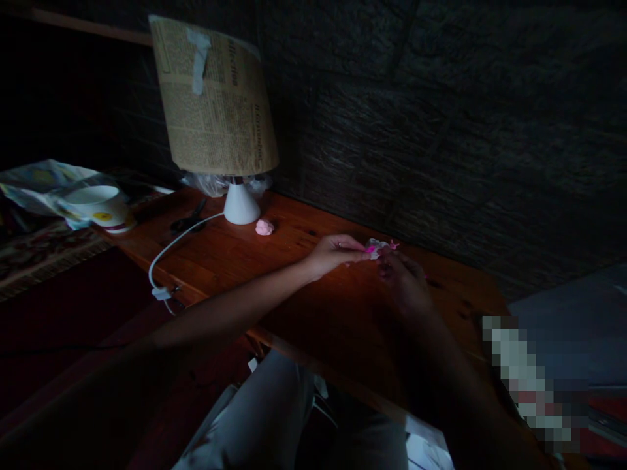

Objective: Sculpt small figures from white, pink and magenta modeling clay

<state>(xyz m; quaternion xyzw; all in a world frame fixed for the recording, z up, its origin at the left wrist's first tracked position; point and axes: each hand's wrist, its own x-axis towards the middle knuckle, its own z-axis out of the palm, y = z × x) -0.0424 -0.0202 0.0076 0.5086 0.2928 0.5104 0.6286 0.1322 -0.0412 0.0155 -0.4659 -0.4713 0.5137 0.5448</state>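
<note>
My left hand [334,257] reaches across the wooden table, thumb and fingers pinching the near side of a small white and pink piece [377,245]. Bright pink shows at the left fingertips, and a pink spiky bit sticks out on the far right of it. My right hand [407,282] is closed at the piece's right side, its fingertips pressed against it. The dim light and the fingers hide what kind of thing it is. To the left, a pale pink crumpled lump [264,227] lies on the table.
A lamp [241,203] with a newspaper-print shade stands at the back left, its white cord [169,247] running over the table edge. Dark scissors [189,225] lie beside it. At the far left are a white cup [100,205] and a plastic bag [42,186]. A stone-patterned wall [372,130] rises behind.
</note>
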